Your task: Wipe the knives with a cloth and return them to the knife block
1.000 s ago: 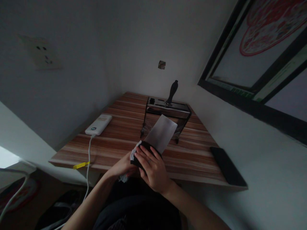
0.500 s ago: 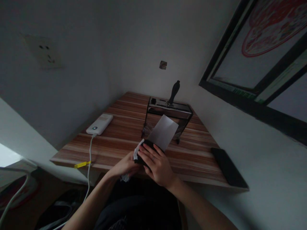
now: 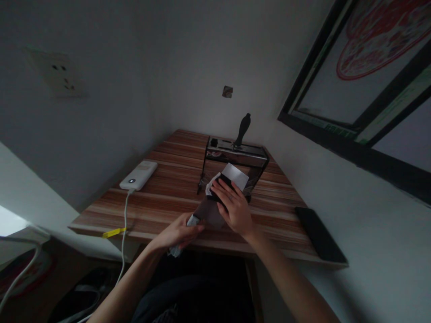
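Observation:
My left hand [image 3: 182,231] is closed at the near end of a cleaver [image 3: 237,175], whose wide, pale metal blade slants up and away over the table. Its handle is mostly hidden in my fingers. White crumpled tissue [image 3: 193,220] shows at the grip and below the hand. My right hand [image 3: 234,208] lies over a black pad [image 3: 226,180] with a white edge and presses it on the blade near the far end. Just behind the blade stands a knife block [image 3: 232,152] with clear sides, holding a black-handled knife [image 3: 243,130].
A white power bank [image 3: 138,175] sits at the table's left, its cable [image 3: 124,242] with a yellow tag [image 3: 113,233] hanging over the front edge. On the right edge lies a black phone [image 3: 321,234]. Walls enclose the wooden table [image 3: 168,188]; a framed picture hangs at right.
My right hand has slid the black pad up the blade, away from my left hand, uncovering the blade's near part. My left hand stays at the near end.

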Demonstrator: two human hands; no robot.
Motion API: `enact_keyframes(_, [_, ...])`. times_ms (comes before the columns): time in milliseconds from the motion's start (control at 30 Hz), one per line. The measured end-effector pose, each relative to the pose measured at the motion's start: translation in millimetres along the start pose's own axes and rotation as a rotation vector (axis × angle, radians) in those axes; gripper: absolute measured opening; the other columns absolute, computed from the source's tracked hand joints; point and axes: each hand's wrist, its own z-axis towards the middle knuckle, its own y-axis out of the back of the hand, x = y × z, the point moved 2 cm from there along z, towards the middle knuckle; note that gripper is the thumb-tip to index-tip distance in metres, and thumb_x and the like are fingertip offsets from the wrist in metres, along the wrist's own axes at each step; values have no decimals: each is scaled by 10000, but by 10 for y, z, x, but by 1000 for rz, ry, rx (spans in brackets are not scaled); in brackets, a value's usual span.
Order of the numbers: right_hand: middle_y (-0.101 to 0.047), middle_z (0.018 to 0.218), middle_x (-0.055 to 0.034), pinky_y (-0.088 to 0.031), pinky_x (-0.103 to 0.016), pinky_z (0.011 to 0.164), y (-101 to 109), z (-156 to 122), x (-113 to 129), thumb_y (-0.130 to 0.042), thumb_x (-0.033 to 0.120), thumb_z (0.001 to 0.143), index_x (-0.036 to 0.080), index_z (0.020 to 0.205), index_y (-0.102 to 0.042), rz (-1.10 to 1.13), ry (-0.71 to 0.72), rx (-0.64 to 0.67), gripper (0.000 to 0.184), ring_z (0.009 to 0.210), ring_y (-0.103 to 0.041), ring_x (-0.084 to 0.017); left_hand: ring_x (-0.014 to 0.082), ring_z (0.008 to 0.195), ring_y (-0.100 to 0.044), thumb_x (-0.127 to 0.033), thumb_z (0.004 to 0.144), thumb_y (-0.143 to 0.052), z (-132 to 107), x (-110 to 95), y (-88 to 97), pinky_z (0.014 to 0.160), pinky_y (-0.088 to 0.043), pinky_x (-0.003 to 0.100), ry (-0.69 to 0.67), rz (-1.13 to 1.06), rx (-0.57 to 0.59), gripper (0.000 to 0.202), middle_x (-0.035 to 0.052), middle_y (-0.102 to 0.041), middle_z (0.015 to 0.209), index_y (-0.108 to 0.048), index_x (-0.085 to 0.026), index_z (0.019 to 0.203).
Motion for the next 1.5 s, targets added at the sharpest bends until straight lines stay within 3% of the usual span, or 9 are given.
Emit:
enact_keyframes(400, [-430, 1412, -23, -235, -427, 1120, 235, 212, -467, -342, 201, 937, 226, 1363, -379, -20, -37, -58, 428, 1353, -293, -153, 20, 291, -256, -433, 757, -610, -15, 26, 7, 278, -190, 121, 42, -11, 11, 331, -125, -323, 403, -391, -188, 720])
enact_keyframes(700, [-419, 1419, -31, -291, -432, 1096, 273, 204, -470, -339, 209, 930, 226, 1351, -397, -24, -52, -89, 426, 1344, -315, -167, 24, 296, -258, -431, 767, -600, -25, 30, 9, 280, -219, 123, 52, -18, 38, 315, -124, -322, 402, -405, -187, 730])
enact_keyframes(933, [-424, 1415, -42, -232, -444, 1121, 192, 100, -234, -351, 181, 920, 198, 1347, -405, -27, -46, -84, 431, 1350, -302, -171, 26, 292, -256, -423, 768, -600, -27, 28, 4, 283, -215, 127, 53, -29, 38, 307, -124, -319, 395, -406, -189, 737])
enact_keyframes(1133, [-405, 1427, -41, -227, -426, 1123, -20, -57, 260, -364, 190, 912, 177, 1351, -395, 43, -24, 6, 440, 1360, -278, -164, 22, 286, -259, -410, 785, -582, -9, 59, 33, 283, -192, 130, 13, -10, 22, 287, -118, -341, 396, -412, -182, 747])
enact_keyframes(1300, [-455, 1392, -42, -242, -394, 1117, -183, -186, 652, -381, 197, 906, 161, 1316, -427, 115, 5, 42, 414, 1348, -302, -148, 31, 289, -295, -310, 710, -609, -24, 98, 50, 289, -211, 149, -27, -24, -89, 260, -112, -401, 400, -465, -164, 869])
enact_keyframes(1500, [-476, 1374, -66, -263, -397, 1107, -224, -220, 730, -371, 185, 898, 157, 1301, -442, 120, -6, 11, 410, 1336, -328, -156, 41, 282, -306, -210, 658, -569, -36, 74, 29, 300, -206, 163, -2, -45, -124, 336, -119, -427, 379, -455, -174, 971])
